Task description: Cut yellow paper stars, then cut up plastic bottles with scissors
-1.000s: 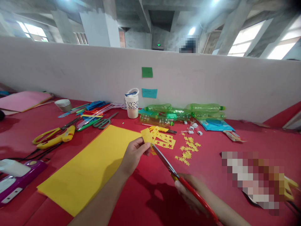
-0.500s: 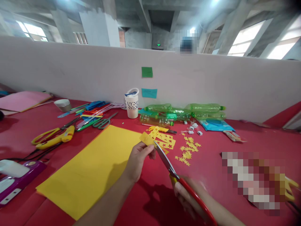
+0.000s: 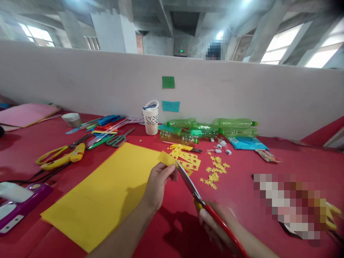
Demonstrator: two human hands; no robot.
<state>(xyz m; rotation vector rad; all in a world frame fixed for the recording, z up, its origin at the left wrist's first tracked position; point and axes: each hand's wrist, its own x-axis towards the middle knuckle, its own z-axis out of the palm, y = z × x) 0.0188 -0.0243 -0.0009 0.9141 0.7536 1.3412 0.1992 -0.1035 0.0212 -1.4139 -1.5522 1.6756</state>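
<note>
A red surface [image 3: 239,190] meets a white partition [image 3: 80,79] along its far edge. On the partition, a green note [image 3: 168,82] sits above a blue note [image 3: 170,106]. Behind stand a pale pillar [image 3: 109,30] and grey beams [image 3: 164,18]. Bright windows [image 3: 281,43] show beyond the surface's far left and right corners; ceiling lights [image 3: 245,3] glow, and a small green sign [image 3: 181,51] is lit.

passable red tabletop [image 3: 242,186] right of yellow stars [image 3: 214,177], green bottles [image 3: 236,123] behind, scissors [image 3: 198,198] barring left
</note>
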